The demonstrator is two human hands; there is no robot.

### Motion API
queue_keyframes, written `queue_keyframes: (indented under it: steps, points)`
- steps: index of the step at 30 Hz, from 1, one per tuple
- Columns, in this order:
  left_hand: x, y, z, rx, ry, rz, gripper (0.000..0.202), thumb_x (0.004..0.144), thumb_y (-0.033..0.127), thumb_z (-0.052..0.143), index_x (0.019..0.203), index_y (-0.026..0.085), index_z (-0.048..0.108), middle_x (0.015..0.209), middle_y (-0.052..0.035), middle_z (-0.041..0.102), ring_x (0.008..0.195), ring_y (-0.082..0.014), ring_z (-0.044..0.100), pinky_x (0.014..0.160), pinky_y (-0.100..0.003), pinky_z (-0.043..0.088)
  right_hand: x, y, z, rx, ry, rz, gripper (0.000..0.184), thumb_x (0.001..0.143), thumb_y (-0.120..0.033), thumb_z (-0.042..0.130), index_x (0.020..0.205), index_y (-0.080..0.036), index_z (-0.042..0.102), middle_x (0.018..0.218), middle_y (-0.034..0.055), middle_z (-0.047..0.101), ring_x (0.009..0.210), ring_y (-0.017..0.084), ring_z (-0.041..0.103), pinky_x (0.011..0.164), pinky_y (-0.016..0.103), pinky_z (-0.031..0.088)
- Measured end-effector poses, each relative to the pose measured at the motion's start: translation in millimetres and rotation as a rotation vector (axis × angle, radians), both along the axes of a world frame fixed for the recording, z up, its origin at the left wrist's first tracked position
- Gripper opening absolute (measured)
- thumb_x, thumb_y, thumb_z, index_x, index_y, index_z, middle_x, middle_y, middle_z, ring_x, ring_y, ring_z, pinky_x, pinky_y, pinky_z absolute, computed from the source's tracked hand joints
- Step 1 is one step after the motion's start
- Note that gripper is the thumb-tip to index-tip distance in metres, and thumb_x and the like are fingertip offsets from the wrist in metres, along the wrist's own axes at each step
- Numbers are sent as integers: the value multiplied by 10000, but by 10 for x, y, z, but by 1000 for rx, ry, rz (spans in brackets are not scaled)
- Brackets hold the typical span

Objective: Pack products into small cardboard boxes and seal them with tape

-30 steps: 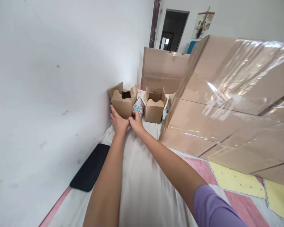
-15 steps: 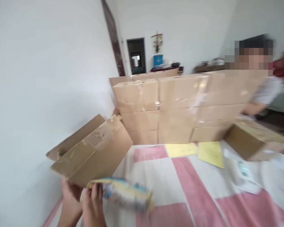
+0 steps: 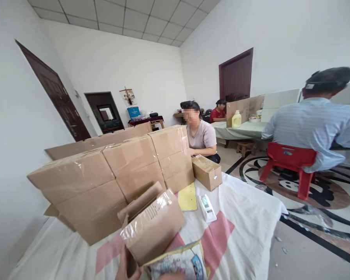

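Observation:
An opened cardboard box (image 3: 154, 229) with raised flaps and clear tape sits tilted in front of me. My left hand (image 3: 126, 266) grips its near lower-left corner, fingers up along the side. Right below the box lies a plump printed plastic bag (image 3: 179, 264), yellow-edged with a blue patch. Only a small part of my right hand (image 3: 172, 277) shows at the bottom edge, against the bag; its fingers are mostly out of the picture. Bag and box overlap in view, and I cannot tell whether they touch.
Stacked taped cartons (image 3: 111, 179) form a wall across the table. Beyond lie yellow paper (image 3: 188, 197), a white device (image 3: 207, 209) and a closed carton (image 3: 207, 172). A co-worker (image 3: 202, 134) sits behind; another person (image 3: 317, 116) sits right on a red chair (image 3: 291, 155).
My view has swung right and up, bringing the room into sight. The box has moved from beside the wall to before the stacked cartons; the bag has come along with my hands.

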State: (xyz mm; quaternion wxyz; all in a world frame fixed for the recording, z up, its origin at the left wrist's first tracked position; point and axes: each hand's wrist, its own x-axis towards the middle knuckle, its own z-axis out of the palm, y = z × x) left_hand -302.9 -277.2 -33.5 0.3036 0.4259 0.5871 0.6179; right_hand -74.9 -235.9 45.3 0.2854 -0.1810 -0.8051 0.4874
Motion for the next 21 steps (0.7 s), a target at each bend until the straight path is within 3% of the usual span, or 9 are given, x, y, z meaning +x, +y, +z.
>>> queue_keyframes:
  steps: [2,5,7,8,12,18,21]
  points:
    - [6,11,7,-28,-8,20,1153,522,602,893,1489,253,372,1439,-173,558,1435,-431,416,1201,-524,358,240,72,25,65,-42,-63,325,851,-482,634,1133,-349,728,1184,47,743,1238,347,621,1047,542,488]
    - [27,55,94,-85,-11,90,1142,506,590,896,1472,252,390,1397,-149,594,1417,-421,443,1193,-513,373,501,172,149,245,-343,-207,664,734,-484,744,1344,-247,630,1394,163,633,1350,459,495,1133,680,317]
    - [71,110,188,-113,0,115,1160,466,590,904,1458,257,404,1364,-136,617,1397,-421,466,1178,-507,397,553,238,261,324,-635,-213,872,658,-473,799,1439,-179,546,1424,231,592,1320,498,512,1112,702,322]
    - [97,139,233,-119,10,115,1159,457,594,903,1452,261,410,1351,-130,626,1394,-417,471,1177,-500,399,544,266,312,332,-746,-196,891,642,-456,808,1438,-155,546,1380,247,621,1265,493,565,1085,680,371]
    - [159,222,312,-117,31,105,1130,478,636,881,1431,242,420,1311,-141,641,1398,-400,476,1176,-466,403,454,300,425,368,-984,-192,690,646,-426,787,1275,-166,669,1159,220,742,1035,441,713,892,547,542]
    - [99,238,125,-144,-10,57,1143,479,595,894,1436,225,391,1334,-166,626,1370,-420,499,1174,-512,404,525,238,456,417,-914,-145,550,599,-435,773,1095,-201,727,1033,175,776,899,427,745,708,452,550]
    - [67,240,31,-145,-21,68,1135,452,594,897,1412,223,418,1300,-153,647,1350,-416,520,1170,-512,413,514,234,475,430,-900,-46,608,564,-382,768,1147,-222,699,1041,136,778,858,393,749,684,410,533]
